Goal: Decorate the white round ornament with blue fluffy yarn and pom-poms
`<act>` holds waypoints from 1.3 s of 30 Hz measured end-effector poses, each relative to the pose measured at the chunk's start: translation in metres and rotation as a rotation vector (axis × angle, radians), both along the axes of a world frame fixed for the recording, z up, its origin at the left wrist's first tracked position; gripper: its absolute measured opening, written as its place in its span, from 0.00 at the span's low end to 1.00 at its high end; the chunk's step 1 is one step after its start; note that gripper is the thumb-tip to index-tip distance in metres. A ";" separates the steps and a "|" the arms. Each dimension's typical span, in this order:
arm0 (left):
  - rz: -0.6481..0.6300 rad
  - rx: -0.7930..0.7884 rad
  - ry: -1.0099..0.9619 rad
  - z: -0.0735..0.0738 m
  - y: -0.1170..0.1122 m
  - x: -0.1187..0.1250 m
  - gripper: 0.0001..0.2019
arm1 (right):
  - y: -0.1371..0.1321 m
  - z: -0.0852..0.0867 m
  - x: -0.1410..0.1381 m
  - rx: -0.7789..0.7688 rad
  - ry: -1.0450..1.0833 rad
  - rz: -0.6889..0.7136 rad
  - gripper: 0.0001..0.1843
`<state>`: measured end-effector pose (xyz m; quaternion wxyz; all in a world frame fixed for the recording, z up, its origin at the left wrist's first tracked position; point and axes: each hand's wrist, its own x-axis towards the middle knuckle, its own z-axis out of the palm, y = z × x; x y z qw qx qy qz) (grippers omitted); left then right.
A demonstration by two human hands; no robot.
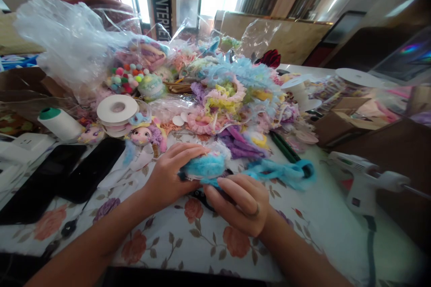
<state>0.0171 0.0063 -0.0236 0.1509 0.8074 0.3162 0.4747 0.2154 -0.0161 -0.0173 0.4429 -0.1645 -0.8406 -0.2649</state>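
My left hand (171, 172) is wrapped round a fluffy blue rounded piece (206, 167) with a whitish frill along its far side. Below it, the fingers of my right hand (240, 202) pinch a narrow bright blue strip (209, 182) at the piece's lower edge. Part of the strip is hidden by the fingers, and a ring sits on one of them. A dark object under both hands is mostly covered, so I cannot tell its kind. To the right, a loose length of blue fuzzy material (286, 172) lies on the floral tablecloth (161, 233).
Beyond my hands rises a heap of pastel frills (232, 94). At left are a doll head (141, 135), a white ribbon spool (117, 108), a thread cone (59, 123) and two dark phones (90, 170). A glue gun (362, 181) and cardboard box (340, 121) stand at right.
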 end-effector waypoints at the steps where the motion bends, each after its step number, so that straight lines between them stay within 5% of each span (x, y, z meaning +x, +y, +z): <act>1: 0.000 -0.001 0.000 0.000 0.000 0.000 0.19 | 0.000 0.000 0.000 0.000 0.004 -0.006 0.07; 17: 0.024 0.043 0.044 -0.002 0.002 0.000 0.18 | 0.000 -0.006 0.002 -0.160 0.054 -0.003 0.06; 39: 0.024 0.001 0.022 -0.005 0.006 -0.002 0.21 | 0.003 -0.015 0.007 -0.117 0.152 -0.039 0.08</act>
